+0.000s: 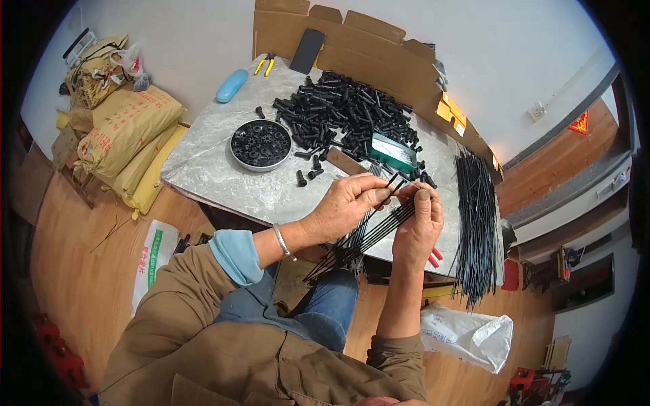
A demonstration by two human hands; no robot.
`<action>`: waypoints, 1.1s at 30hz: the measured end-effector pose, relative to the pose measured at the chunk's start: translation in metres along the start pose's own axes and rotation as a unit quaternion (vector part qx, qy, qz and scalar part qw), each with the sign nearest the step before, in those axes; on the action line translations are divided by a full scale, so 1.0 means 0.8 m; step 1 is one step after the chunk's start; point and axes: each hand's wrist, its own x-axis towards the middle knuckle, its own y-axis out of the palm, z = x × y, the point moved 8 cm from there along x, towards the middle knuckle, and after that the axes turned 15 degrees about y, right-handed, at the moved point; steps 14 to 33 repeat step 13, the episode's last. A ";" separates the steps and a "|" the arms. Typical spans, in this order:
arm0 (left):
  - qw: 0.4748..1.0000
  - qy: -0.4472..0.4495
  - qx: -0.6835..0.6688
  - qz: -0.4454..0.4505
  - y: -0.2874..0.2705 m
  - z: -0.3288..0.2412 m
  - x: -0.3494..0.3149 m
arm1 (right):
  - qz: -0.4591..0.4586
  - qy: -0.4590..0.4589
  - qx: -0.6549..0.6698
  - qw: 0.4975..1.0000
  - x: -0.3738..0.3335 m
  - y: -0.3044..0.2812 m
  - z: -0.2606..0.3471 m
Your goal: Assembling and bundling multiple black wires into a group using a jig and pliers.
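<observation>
Rods in hand: thin black rods (365, 233) are lying as a small bundle across both hands, just in front of the near edge of the table (203, 169), slanting down toward the person's lap.
Left hand: the left hand (345, 206) is curling over the upper part of the bundle, thumb and forefinger pinching the tip of one rod.
Right hand: the right hand (418, 227) is closing around the bundle from the other side, its fingers pressed together, the thumb pointing up at the rod tips.
Handling: the rods are looking light, stiff and a little springy, I judge; they are smooth, so a loose bundle is likely sliding apart. It is better to take hold near the upper ends, where the fingers are already gripping.
Round tin: a round tin (261, 144) with small black parts is sitting on the table, beyond the left hand.
Black parts: a big heap of black cylinder pieces (345, 111) is lying at the middle of the table.
Green tray: a small green tray (393, 150) is resting beside the heap.
Loose rods: a long sheaf of black rods (474, 223) is hanging over the right end of the table.
Far edge: yellow pliers (265, 64) and a blue case (231, 85) are lying at the far side of the table, before cardboard (365, 44).
</observation>
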 end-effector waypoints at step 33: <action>0.998 -0.051 -0.041 0.014 0.004 0.010 0.000 | -0.020 -0.004 0.009 1.000 0.001 0.001 0.005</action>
